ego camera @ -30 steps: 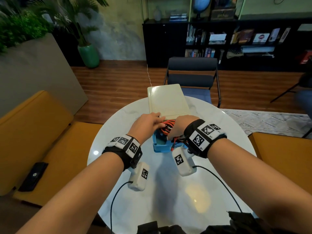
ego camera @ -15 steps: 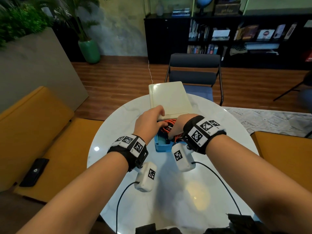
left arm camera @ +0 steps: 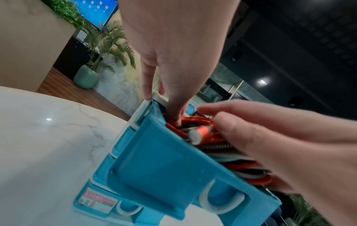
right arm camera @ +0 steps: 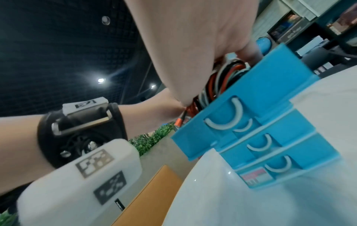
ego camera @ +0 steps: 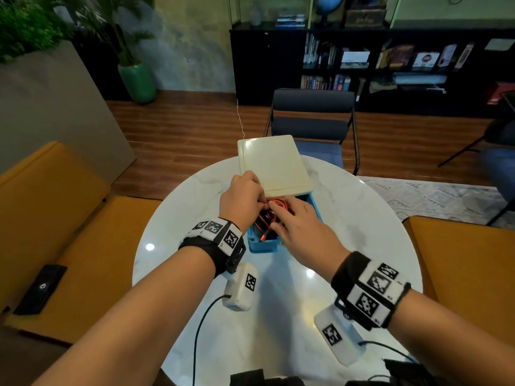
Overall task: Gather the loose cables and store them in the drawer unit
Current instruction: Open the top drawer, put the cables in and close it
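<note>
A blue drawer unit with a cream top (ego camera: pixel 274 162) stands at the middle of a round white marble table (ego camera: pixel 362 218). Its top drawer (ego camera: pixel 263 245) is pulled out towards me and is full of red, black and white cables (ego camera: pixel 278 203). My left hand (ego camera: pixel 250 196) is at the drawer's left rear, one finger pressing down on a red cable (left arm camera: pixel 195 122). My right hand (ego camera: pixel 292 215) lies with fingers stretched over the cables on the right. An orange plug (left arm camera: pixel 199 133) sticks up near the drawer front (left arm camera: pixel 164 175). The three lower drawers (right arm camera: pixel 270 146) are closed.
A dark chair (ego camera: pixel 312 112) stands behind the table. Yellow seats flank it on the left (ego camera: pixel 55 218) and right (ego camera: pixel 459 260), with a black device (ego camera: pixel 41 288) on the left one. Black cloth (ego camera: pixel 250 377) lies at the table's near edge.
My right hand has flattened out over the cables and its wrist has drawn back towards me. The left hand stays at the drawer's left rear.
</note>
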